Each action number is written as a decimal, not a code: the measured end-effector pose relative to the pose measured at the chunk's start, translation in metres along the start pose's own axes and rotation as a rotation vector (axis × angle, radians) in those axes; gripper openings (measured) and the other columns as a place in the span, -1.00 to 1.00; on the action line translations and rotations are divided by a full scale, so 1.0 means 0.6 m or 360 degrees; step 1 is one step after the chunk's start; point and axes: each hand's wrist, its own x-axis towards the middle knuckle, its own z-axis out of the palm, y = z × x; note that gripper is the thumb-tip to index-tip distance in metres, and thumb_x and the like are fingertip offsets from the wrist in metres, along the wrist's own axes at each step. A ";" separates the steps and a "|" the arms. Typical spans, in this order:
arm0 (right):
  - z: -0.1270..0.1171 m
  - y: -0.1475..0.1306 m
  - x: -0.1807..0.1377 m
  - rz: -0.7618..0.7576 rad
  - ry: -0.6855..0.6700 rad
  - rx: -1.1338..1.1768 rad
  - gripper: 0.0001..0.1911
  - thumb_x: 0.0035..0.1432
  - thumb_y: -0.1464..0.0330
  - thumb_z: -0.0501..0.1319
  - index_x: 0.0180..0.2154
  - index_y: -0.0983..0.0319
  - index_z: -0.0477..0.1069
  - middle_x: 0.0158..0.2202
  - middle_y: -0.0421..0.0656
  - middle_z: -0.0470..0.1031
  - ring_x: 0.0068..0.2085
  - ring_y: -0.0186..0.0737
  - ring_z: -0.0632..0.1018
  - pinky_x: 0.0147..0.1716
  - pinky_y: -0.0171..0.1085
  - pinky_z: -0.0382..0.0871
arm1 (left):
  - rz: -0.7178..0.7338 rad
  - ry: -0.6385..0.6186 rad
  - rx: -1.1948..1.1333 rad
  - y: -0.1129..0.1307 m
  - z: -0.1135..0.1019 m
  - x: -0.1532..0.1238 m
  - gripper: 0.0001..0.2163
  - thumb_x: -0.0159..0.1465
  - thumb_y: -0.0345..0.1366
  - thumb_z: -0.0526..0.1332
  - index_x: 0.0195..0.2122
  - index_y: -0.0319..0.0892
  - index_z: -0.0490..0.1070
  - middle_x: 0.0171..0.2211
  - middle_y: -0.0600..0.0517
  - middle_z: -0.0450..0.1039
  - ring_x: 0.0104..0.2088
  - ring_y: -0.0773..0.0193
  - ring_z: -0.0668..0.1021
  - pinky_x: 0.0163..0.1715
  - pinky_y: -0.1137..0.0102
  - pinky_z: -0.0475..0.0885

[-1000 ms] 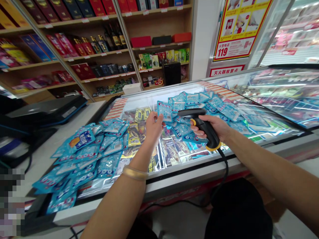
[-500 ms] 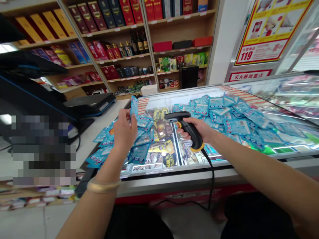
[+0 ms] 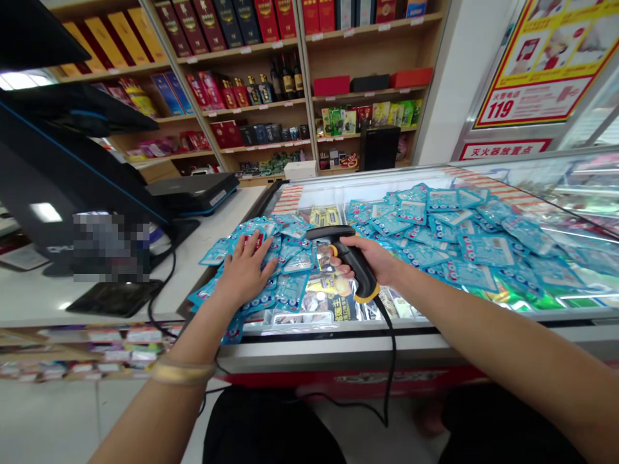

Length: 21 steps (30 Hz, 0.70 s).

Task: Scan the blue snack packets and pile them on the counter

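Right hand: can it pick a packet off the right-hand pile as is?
Probably not: the right hand is wrapped around the black scanner. The pile of blue packets lies close by, with nothing visible blocking the way, so the scanner looks like the main obstacle.

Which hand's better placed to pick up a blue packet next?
Left, probably: the left hand is spread open over a pile of blue packets, while the right hand is wrapped around the black scanner.
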 end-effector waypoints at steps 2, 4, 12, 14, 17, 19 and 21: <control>-0.003 -0.002 -0.004 -0.0036 0.0038 0.0013 -0.83 0.23 0.30 0.17 -0.27 0.30 0.36 -0.48 -0.15 0.40 -0.55 -0.37 0.37 -0.62 -0.43 0.30 | -0.0026 -0.0052 -0.0005 0.005 -0.005 0.006 -0.44 0.39 -0.04 -0.06 0.40 -0.04 0.13 0.47 -0.13 -0.10 0.45 -0.22 -0.03 0.25 -0.27 0.14; -0.002 -0.005 -0.006 -0.0047 0.0064 0.0020 -0.84 0.25 0.31 0.13 -0.26 0.30 0.36 -0.49 -0.15 0.39 -0.55 -0.36 0.37 -0.63 -0.42 0.30 | -0.0052 -0.0066 -0.0004 0.008 -0.010 0.009 -0.42 0.39 -0.03 -0.06 0.41 -0.03 0.09 0.48 -0.12 -0.13 0.45 -0.22 -0.04 0.27 -0.29 0.09; -0.014 -0.039 -0.048 -0.0149 0.0064 -0.0020 -0.79 0.27 0.30 0.08 -0.28 0.33 0.37 -0.48 -0.14 0.38 -0.55 -0.38 0.35 -0.61 -0.43 0.31 | 0.0076 0.0301 -0.0089 0.057 -0.027 0.020 -0.43 0.38 -0.09 -0.01 0.38 -0.15 0.14 0.43 -0.22 0.02 0.43 -0.19 0.08 0.32 -0.23 0.02; -0.029 -0.056 -0.072 -0.0211 0.0100 -0.0018 -0.81 0.25 0.30 0.11 -0.27 0.32 0.36 -0.48 -0.14 0.38 -0.55 -0.38 0.35 -0.61 -0.43 0.31 | 0.0222 0.0397 -0.0218 0.088 -0.025 0.035 -0.46 0.37 -0.10 0.01 0.33 -0.18 0.21 0.39 -0.24 0.12 0.39 -0.14 0.18 0.32 -0.14 0.10; -0.059 -0.083 -0.116 -0.0321 0.0202 -0.0011 -0.83 0.22 0.31 0.14 -0.27 0.31 0.35 -0.48 -0.14 0.37 -0.56 -0.37 0.33 -0.62 -0.42 0.31 | 0.0409 0.0511 -0.0486 0.153 -0.016 0.064 -0.53 0.36 -0.12 0.06 0.25 -0.19 0.30 0.28 -0.23 0.30 0.29 -0.05 0.35 0.29 -0.01 0.24; -0.079 -0.098 -0.148 -0.0396 0.0278 -0.0001 -0.84 0.21 0.32 0.14 -0.26 0.31 0.35 -0.48 -0.13 0.37 -0.56 -0.37 0.33 -0.62 -0.42 0.31 | 0.0441 0.0517 -0.0653 0.206 -0.007 0.083 -0.56 0.33 -0.15 0.10 0.19 -0.21 0.36 0.18 -0.22 0.41 0.21 -0.01 0.43 0.26 0.06 0.30; -0.097 -0.109 -0.178 -0.0457 0.0350 0.0023 -0.84 0.21 0.32 0.14 -0.25 0.31 0.36 -0.48 -0.13 0.37 -0.55 -0.37 0.33 -0.62 -0.42 0.31 | 0.0384 0.0472 -0.0786 0.261 0.003 0.097 -0.57 0.30 -0.19 0.14 0.16 -0.21 0.39 0.10 -0.21 0.47 0.14 0.02 0.49 0.20 0.11 0.36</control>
